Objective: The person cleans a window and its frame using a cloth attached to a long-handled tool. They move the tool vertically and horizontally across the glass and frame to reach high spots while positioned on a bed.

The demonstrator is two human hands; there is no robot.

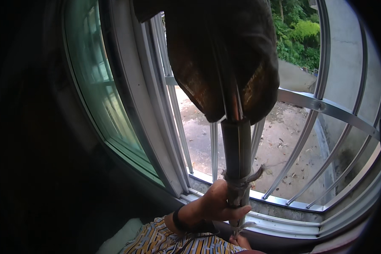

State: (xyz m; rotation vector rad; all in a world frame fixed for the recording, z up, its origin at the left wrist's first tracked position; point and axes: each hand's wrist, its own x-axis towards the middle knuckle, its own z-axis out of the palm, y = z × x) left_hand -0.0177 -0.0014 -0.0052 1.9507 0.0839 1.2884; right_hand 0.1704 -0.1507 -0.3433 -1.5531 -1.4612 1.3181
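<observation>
A long upright pole stands in front of me, with a thin shiny shaft at the top and a thicker grey tube below. Ragged strips are tied around the tube. My left hand, with a dark band at the wrist, is closed around the lower tube. Beneath it my right hand is at the narrow bottom end, its fingers closed and partly cut off by the lower edge. A large dark brown cloth-like thing hangs about the upper shaft and hides its top; its kind is unclear.
A metal window grille bows outward beyond the pole. To the left are a sliding window frame and green-tinted glass. The white sill track runs below. Outside lie leaf-strewn ground, a grey wall and green trees.
</observation>
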